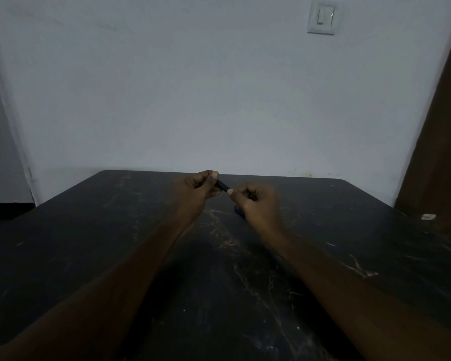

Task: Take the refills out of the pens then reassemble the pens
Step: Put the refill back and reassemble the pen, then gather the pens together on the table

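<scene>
Both forearms are reaching out over the dark tabletop (115, 230); the left hand (197, 188) and right hand (255, 201) are each pinching an end of a dark pen (223, 185), above a small blue object (238, 211)

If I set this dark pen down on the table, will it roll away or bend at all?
The pen looks like a slim, straight tube, so it probably stays stiff. Pinched between left hand and right hand, it seems light. On the flat table, it may roll.
</scene>
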